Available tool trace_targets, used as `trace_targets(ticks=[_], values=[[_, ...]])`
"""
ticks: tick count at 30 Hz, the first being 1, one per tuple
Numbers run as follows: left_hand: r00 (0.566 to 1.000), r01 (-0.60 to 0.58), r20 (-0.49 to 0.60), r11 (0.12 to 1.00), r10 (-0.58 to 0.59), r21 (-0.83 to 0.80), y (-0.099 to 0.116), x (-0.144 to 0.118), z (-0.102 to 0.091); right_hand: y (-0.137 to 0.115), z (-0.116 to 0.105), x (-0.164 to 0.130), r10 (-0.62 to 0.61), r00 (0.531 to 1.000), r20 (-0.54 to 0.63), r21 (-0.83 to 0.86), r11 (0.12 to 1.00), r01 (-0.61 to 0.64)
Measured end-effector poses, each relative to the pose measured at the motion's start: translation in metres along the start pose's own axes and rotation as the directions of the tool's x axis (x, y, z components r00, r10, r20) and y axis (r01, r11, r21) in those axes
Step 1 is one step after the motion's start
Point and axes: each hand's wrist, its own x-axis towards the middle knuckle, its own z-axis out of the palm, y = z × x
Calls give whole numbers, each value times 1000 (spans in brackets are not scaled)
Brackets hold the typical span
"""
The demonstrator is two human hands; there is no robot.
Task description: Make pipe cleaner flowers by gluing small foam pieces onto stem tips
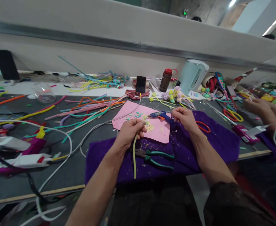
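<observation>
My left hand [133, 129] is closed in a pinch on a pale yellow-green pipe cleaner [134, 155], whose long end hangs down over the purple cloth. My right hand [183, 117] has its fingertips pressed together at the back end of a blue glue gun [160, 115] with an orange trigger; what they pinch is hidden. The gun's nozzle points left over a pink sheet [121, 114]. Small teal and yellow clippings [149, 126] are strewn on that sheet. Green-handled pliers [160, 153] lie below, on the purple cloth [102, 157].
Loose pipe cleaners [88, 110] spread to the left, crossed by white cables [68, 138]. Behind stand a phone [141, 84], a red-capped bottle [165, 81] and a light-blue kettle [191, 75]. Red-and-yellow scissors [233, 115] lie right, near another person's hands [257, 106].
</observation>
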Motion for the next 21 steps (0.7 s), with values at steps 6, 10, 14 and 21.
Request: trace_targets(ticks=[6,10,14,21], values=[[1000,13,13,1000,-13,7,-1,0,0,12,1,10,24,998,53,-434,901,1],[1000,6,8,999,-6,38,-2,0,0,13,11,13,90,989,121,-551,835,-8],[1000,13,18,998,-14,57,-2,1,1,16,15,16,129,983,130,-600,799,-26],[999,49,-9,998,-49,48,-2,2,1,15,6,14,109,994,27,-530,844,-78]])
